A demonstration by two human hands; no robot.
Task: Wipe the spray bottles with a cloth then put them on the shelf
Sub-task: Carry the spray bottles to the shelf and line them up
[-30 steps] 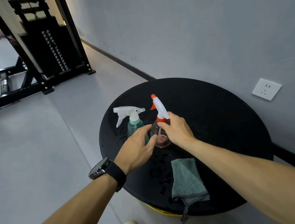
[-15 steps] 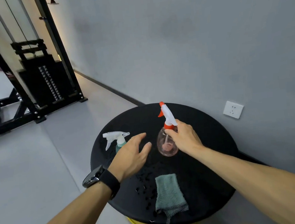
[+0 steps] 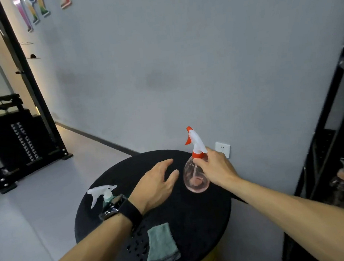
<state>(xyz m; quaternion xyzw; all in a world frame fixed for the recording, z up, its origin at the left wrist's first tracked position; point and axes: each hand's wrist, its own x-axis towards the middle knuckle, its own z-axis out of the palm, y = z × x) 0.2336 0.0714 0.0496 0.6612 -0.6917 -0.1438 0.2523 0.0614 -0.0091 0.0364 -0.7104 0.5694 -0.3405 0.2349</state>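
While my right hand [image 3: 216, 169] pinches the neck of the pink spray bottle [image 3: 196, 178], held just above the round black table [image 3: 205, 214], my left hand [image 3: 157, 184] hovers open and empty beside it. The teal spray bottle [image 3: 105, 195] and green cloth [image 3: 161, 243] rest on the table; I judge this bottle shelf-bound, the teal one pending.

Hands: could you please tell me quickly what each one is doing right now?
Left hand: open, holding nothing.
Right hand: grips the pink spray bottle at its neck.
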